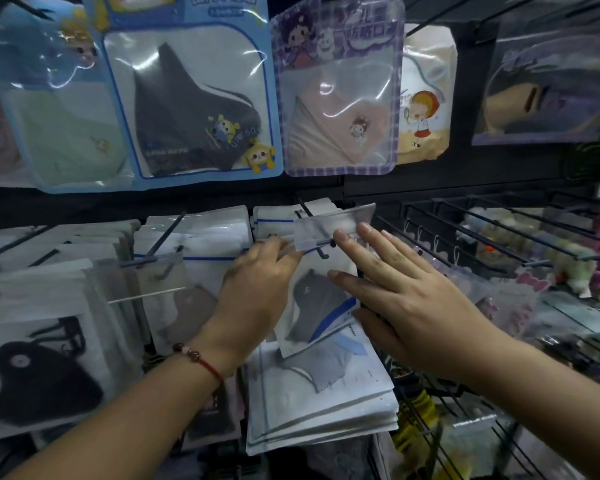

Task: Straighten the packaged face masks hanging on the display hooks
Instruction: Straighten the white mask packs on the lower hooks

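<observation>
Landmark: front mask pack point(321, 306), grey mask inside, hanging tilted from the black hook point(317, 245) at centre. Left of it: crowded rows of white packs point(194, 237), edges nearly touching, little free room; a clear price tag point(158, 277) hangs there. Left hand point(257, 285), red bead bracelet point(198, 358) at wrist, grips the pack's upper left edge, fingers curled round it. Below it: stack of white packs point(326, 410), edges fanned. Right hand point(395, 289) lies flat on the pack's right side, fingers straight and spread. Right of it: wire racks point(482, 230), open gaps between bars.
</observation>
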A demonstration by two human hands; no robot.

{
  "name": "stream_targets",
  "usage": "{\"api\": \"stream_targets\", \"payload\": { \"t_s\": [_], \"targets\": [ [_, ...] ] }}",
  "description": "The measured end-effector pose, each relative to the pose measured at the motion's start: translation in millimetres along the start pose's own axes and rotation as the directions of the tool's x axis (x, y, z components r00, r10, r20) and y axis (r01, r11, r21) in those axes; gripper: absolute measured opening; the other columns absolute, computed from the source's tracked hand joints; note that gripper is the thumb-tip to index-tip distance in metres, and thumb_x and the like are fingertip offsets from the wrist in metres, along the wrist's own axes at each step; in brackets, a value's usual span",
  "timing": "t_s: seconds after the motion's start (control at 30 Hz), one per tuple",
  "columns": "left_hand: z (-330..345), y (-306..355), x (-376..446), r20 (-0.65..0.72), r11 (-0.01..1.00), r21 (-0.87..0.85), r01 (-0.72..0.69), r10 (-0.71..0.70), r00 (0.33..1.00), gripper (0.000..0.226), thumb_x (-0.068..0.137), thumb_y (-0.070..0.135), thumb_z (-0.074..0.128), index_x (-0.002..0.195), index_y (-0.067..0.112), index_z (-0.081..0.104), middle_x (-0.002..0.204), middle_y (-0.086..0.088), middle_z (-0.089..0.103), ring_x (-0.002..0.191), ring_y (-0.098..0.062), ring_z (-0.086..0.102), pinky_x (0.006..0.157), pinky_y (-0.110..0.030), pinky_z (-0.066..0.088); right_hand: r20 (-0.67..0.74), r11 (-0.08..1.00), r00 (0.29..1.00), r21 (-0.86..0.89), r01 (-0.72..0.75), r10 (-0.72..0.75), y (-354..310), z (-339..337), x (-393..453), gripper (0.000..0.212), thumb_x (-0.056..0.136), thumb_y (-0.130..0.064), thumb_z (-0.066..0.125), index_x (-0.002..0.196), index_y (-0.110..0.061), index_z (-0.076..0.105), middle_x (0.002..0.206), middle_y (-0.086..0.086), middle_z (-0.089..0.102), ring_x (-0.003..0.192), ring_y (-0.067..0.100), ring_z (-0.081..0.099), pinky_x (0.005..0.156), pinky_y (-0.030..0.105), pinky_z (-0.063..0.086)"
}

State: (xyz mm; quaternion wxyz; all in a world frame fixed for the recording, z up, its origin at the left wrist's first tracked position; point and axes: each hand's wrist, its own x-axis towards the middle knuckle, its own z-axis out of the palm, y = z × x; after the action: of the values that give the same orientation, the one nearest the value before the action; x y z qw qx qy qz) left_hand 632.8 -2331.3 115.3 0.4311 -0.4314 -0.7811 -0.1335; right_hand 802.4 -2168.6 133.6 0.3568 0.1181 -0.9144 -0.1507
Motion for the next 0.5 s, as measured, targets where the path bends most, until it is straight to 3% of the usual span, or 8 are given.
{"api": "stream_targets", "payload": {
  "t_s": [0.1,0.17,0.27,0.43,0.5],
  "targets": [
    [7,0,-3,0.019,0.999,0.035,0.026,-0.027,0.999,0.054,0.070,0.000,0.081,0.120,0.017,0.070,0.102,-0.011,0.063,0.085,-0.031,0.064,0.066,-0.039,0.055,-0.003,1.000,1.000,0.015,-0.007,0.007,-1,1,-1,0.043,0.093,-0.025,0.056,0.135,-0.016,0.057,0.161,0.009,0.021,0.150,0.029,0.012,0.120,0.046,0.018],
    [10,-2,-9,0.032,0.998,0.043,0.047,-0.048,0.998,0.053,0.076,0.008,0.079,0.126,0.019,0.065,0.119,-0.016,0.062,0.104,-0.036,0.062,0.084,-0.047,0.055,-0.001,1.000,1.000,0.026,-0.014,0.014,-2,3,-2,0.044,0.092,-0.024,0.056,0.136,-0.017,0.056,0.162,0.009,0.019,0.150,0.030,0.012,0.120,0.047,0.018],
    [7,-3,-24,0.065,0.998,0.005,0.059,-0.059,0.996,0.049,0.091,0.021,0.062,0.140,0.020,0.055,0.146,-0.019,0.046,0.133,-0.039,0.045,0.106,-0.053,0.040,-0.008,0.997,0.999,0.060,-0.040,0.040,-7,6,-8,0.045,0.091,-0.024,0.059,0.136,-0.017,0.056,0.162,0.010,0.017,0.150,0.031,0.010,0.120,0.049,0.018],
    [-5,-7,-72,0.077,0.994,-0.016,0.111,-0.110,0.991,0.051,0.094,0.025,0.058,0.144,0.025,0.047,0.160,-0.017,0.029,0.148,-0.037,0.027,0.115,-0.054,0.028,0.066,0.981,0.990,0.145,-0.131,0.123,-42,32,-26,0.052,0.091,-0.033,0.057,0.141,-0.019,0.050,0.161,0.010,0.023,0.151,0.027,0.010,0.123,0.037,0.006],
    [-9,-12,-94,0.111,0.992,0.011,0.128,-0.129,0.985,0.053,0.093,0.032,0.055,0.145,0.027,0.045,0.159,-0.015,0.030,0.147,-0.034,0.027,0.115,-0.051,0.023,0.125,0.975,0.985,0.173,-0.140,0.119,-59,48,-28,0.057,0.091,-0.037,0.055,0.145,-0.021,0.045,0.162,0.007,0.019,0.151,0.025,0.009,0.121,0.035,0.007]
  ]
}}
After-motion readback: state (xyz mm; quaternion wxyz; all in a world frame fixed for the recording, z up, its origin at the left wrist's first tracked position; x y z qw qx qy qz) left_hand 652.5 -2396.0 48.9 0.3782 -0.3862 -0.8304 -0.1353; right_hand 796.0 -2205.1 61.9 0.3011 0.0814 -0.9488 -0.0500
